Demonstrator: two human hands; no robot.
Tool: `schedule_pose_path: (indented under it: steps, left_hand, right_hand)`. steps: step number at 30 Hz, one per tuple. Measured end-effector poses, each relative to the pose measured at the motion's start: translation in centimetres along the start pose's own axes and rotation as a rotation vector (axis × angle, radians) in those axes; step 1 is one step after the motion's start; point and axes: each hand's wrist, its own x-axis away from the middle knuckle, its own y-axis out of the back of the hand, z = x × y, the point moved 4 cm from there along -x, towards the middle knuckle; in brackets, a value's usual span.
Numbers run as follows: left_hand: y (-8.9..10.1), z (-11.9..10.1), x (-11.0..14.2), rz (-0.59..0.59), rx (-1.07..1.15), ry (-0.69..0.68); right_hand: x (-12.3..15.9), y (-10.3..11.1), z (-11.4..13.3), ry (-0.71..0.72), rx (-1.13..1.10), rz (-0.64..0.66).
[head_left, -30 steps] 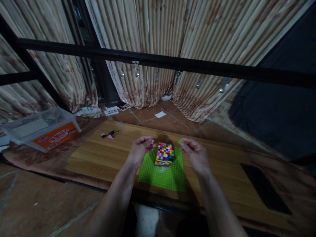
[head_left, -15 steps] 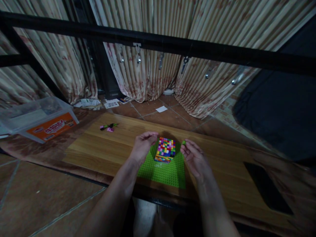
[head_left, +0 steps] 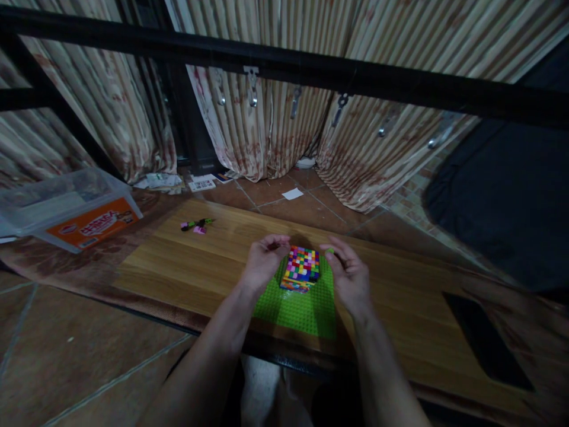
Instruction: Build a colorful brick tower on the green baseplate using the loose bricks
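A multicoloured cube of small toy bricks (head_left: 302,264) stands on a green studded baseplate (head_left: 306,317). At the cube's far left corner is my left hand (head_left: 265,261), its thumb and fingers drawn together; whether they touch the cube or hold anything cannot be made out. My right hand (head_left: 353,277) is just right of the cube, pinching a small green brick (head_left: 329,251) between thumb and fingertips. Farther left on the wooden tabletop (head_left: 178,267) lies a small cluster of loose bricks (head_left: 198,225) in pink, green and black.
A clear plastic bin (head_left: 93,219) with an orange label sits at the left. A flat dark slab (head_left: 486,341) lies on the table's right side. Behind the table are papers (head_left: 202,183) on the floor, striped curtains (head_left: 253,136) and a black horizontal bar (head_left: 288,66).
My right hand has turned and come closer to the cube with the green brick. My left hand has shifted slightly right, to the cube's corner. The view has tilted slightly.
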Motion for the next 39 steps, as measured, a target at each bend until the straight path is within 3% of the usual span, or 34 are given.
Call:
schedule_pose_path:
  steps: [6, 9, 17, 23, 30, 39]
  left_hand:
    - [0.2, 0.4, -0.3, -0.015, -0.074, -0.007]
    - [0.2, 0.5, -0.3, -0.018, -0.093, -0.021]
    - [-0.3, 0.1, -0.2, 0.056, -0.002, -0.087]
    - [-0.5, 0.0, -0.2, 0.084, 0.01, -0.112]
    - [-0.5, 0.2, -0.3, 0.064, -0.054, -0.135]
    - [-0.5, 0.5, -0.4, 0.045, -0.038, -0.135]
  right_hand:
    - [-0.4, -0.7, 1.1, 0.097, 0.254, 0.207]
    - [-0.4, -0.8, 1.3, 0.101, 0.253, 0.253]
    - [-0.6, -1.4, 0.5, -0.107, -0.04, 0.208]
    - [-0.6, -1.4, 0.3, -0.107, -0.041, 0.197]
    - [-0.9, 0.0, -1.1, -0.21, -0.194, -0.088]
    - [-0.1, -2.4, -1.2, -0.406, -0.39, -0.031]
